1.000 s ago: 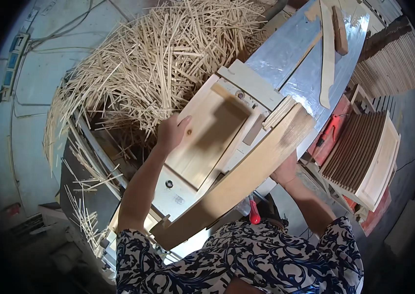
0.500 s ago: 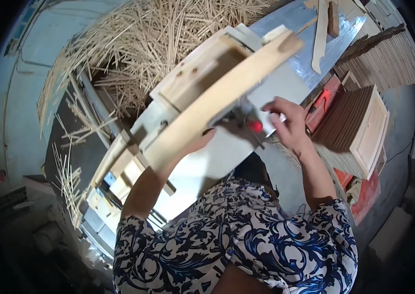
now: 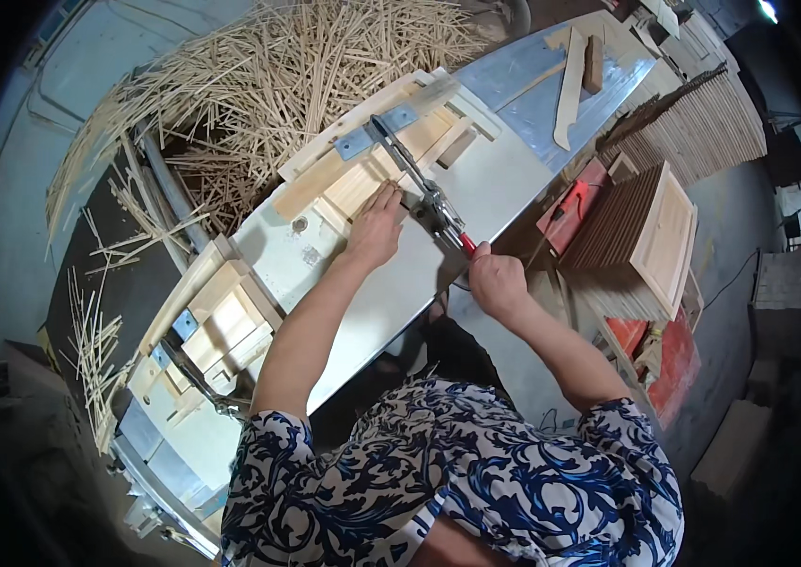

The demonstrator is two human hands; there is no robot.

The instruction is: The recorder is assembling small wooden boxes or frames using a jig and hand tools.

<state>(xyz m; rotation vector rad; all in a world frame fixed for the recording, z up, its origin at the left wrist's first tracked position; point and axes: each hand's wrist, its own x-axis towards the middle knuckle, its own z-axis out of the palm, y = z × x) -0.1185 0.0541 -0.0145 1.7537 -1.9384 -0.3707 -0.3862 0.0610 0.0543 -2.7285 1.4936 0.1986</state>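
Note:
A toggle clamp (image 3: 430, 197) with a red handle stands on a pale board jig (image 3: 504, 189). My right hand (image 3: 498, 281) is closed round the handle's near end. The clamp's arm reaches away to blue-grey pads (image 3: 355, 144), which lie across a long wooden piece (image 3: 310, 187) laid along the jig's far side. My left hand (image 3: 377, 227) rests with its fingers stretched out, tips at the near edge of the wooden work under the clamp. Its palm is above the pale board.
Thin wood offcuts (image 3: 325, 66) are heaped beyond the jig. A second clamp (image 3: 197, 378) stands at the left by a wooden block (image 3: 230, 326). Stacked panels (image 3: 622, 227) and a red tool (image 3: 570, 203) are at the right; a curved wooden strip (image 3: 570, 90) lies on the metal surface.
The long wooden piece was raised over the jig in my left hand; now it lies flat under the clamp pads. My right hand has moved left and nearer, closing on the red handle.

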